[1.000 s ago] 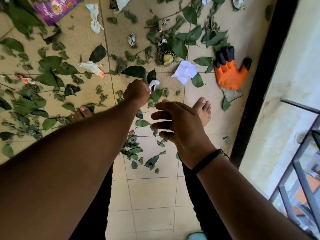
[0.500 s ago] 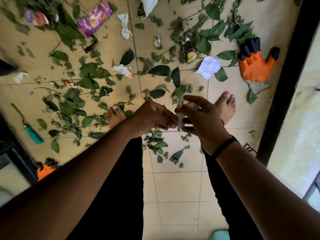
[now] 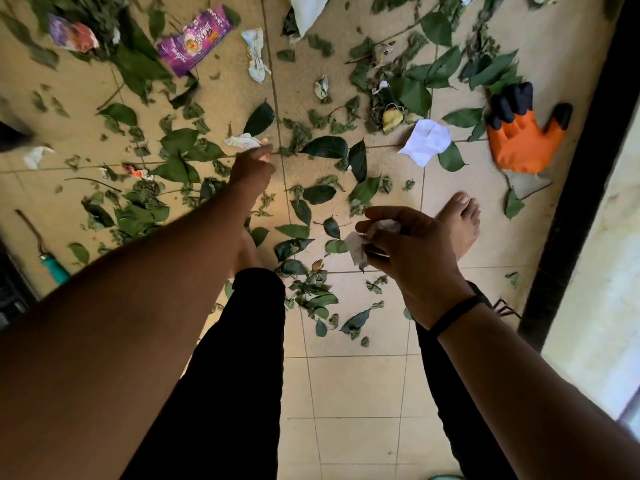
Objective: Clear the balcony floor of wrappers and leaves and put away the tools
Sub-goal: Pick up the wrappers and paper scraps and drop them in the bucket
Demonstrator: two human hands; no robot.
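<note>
Right hand [image 3: 412, 251] grip clamped on white wrapper [image 3: 356, 249]; left hand [image 3: 251, 171] grip unclear; bare tiles [image 3: 346, 386] nearside.

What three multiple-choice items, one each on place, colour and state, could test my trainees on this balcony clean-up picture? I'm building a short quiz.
1. Where does the orange glove lie?
A. by the dark threshold on the right
B. beside the teal-handled tool
C. under the right foot

2. What colour is the large printed wrapper?
A. yellow
B. purple
C. blue

3. What is the right hand doing?
A. hanging empty
B. pressing the floor
C. holding white paper scraps

Key: 1 A, it lies near the black strip; 2 B, its print is purple; 3 C, fingers curl round the scraps.
</note>
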